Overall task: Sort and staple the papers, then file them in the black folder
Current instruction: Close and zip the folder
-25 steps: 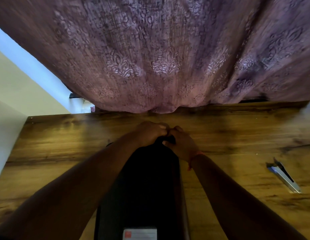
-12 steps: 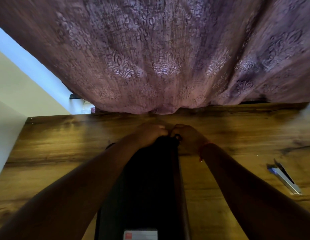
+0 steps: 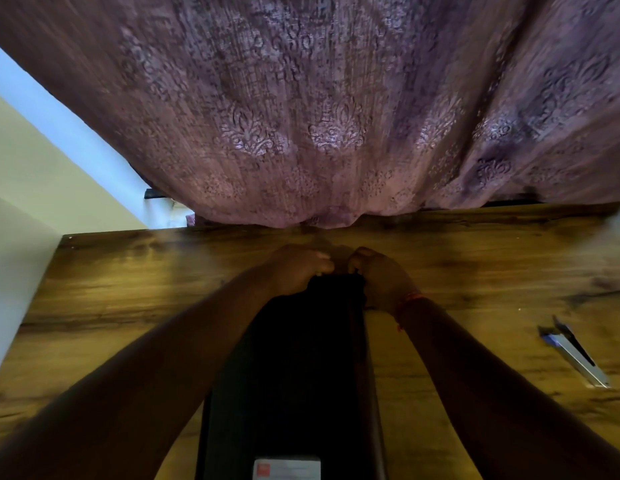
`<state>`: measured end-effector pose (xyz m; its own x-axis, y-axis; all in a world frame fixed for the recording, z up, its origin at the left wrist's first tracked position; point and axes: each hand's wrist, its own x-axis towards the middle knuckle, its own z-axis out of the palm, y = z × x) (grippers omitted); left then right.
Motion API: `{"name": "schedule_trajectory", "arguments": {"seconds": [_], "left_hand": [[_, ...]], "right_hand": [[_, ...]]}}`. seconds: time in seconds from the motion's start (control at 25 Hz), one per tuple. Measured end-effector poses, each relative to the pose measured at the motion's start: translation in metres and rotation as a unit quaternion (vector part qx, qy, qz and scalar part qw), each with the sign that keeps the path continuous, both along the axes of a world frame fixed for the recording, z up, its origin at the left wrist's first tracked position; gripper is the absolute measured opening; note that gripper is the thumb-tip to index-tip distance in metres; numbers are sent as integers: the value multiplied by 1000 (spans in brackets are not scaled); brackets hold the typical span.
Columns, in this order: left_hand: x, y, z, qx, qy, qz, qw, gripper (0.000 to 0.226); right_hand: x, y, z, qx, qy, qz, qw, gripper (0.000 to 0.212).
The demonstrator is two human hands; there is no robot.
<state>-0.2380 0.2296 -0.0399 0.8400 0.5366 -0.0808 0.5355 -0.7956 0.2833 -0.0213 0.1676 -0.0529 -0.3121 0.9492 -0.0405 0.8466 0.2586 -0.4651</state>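
Hands meet at the far end of the black folder [image 3: 294, 375], which lies on the wooden counter [image 3: 128, 306] with its length running away from the person. The left hand [image 3: 298, 270] is clenched on the folder's far edge from the left, knuckles up and fingers curled down over the dark material. The right hand [image 3: 378, 275] grasps the same edge from the right, fingers bent around it, with a thin red thread [image 3: 407, 301] tied at the wrist. The two hands sit just beside each other, a narrow gap of folder edge showing between them. Both forearms run along either side of the folder toward its near end, where a white label with a red mark [image 3: 288, 470] shows on the cover. The folder looks closed; whether papers lie inside cannot be told. Well to the right of the folder, a stapler [image 3: 575, 358] with a blue and silver body lies flat on the counter, apart from both hands. Beyond the folder's far end, a mauve patterned curtain [image 3: 319, 116] hangs down to the counter's back edge. Left of the folder, past the counter's side, a pale wall [image 3: 31, 174] shows.
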Motion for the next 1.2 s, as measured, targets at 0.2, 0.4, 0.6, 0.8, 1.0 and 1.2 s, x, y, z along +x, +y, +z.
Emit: {"name": "schedule_trajectory", "arguments": {"seconds": [0.2, 0.4, 0.6, 0.8, 1.0, 1.2], "left_hand": [[-22, 2, -2, 7, 20, -5, 1000, 33], [-30, 1, 1, 17, 35, -5, 999, 25], [-122, 9, 7, 43, 56, 53, 996, 27], [-173, -9, 5, -7, 70, 116, 991, 35], [-176, -24, -15, 22, -35, 221, 975, 22], [-182, -37, -25, 43, -46, 196, 979, 34]], "right_hand": [[-5, 2, 0, -20, -25, -8, 999, 32], [-10, 5, -3, -25, -33, -26, 999, 34], [0, 10, -13, -7, -35, -64, 997, 27], [-10, 24, -11, -65, -150, -104, 981, 37], [-142, -23, 9, 82, -147, -108, 980, 43], [-239, -47, -10, -6, -160, -39, 986, 69]]}}
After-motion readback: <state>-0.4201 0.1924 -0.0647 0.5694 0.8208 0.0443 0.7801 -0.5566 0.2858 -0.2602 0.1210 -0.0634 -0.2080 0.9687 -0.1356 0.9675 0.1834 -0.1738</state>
